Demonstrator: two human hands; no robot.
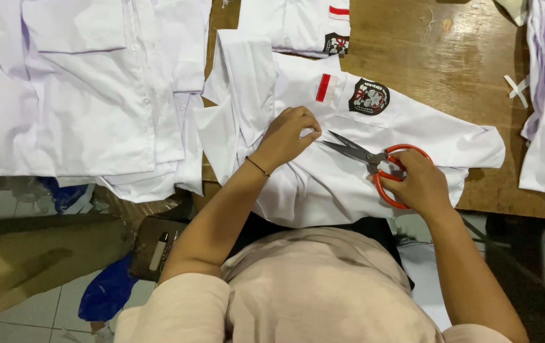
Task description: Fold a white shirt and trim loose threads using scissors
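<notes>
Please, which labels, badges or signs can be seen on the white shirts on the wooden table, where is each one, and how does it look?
Round black embroidered badge: on the white shirt under the hands, above the scissors; black with red and white figure.
Small red and white rectangular patch: same shirt, left of that badge.
Second black badge: on the shirt behind, at its lower edge; partly hidden.
Red and white stripe patch: same rear shirt, top edge of view.

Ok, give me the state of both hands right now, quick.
Left hand: fingers pinched shut on the white shirt.
Right hand: closed on the orange-handled scissors, blades slightly apart, pointing toward the left hand.
</notes>
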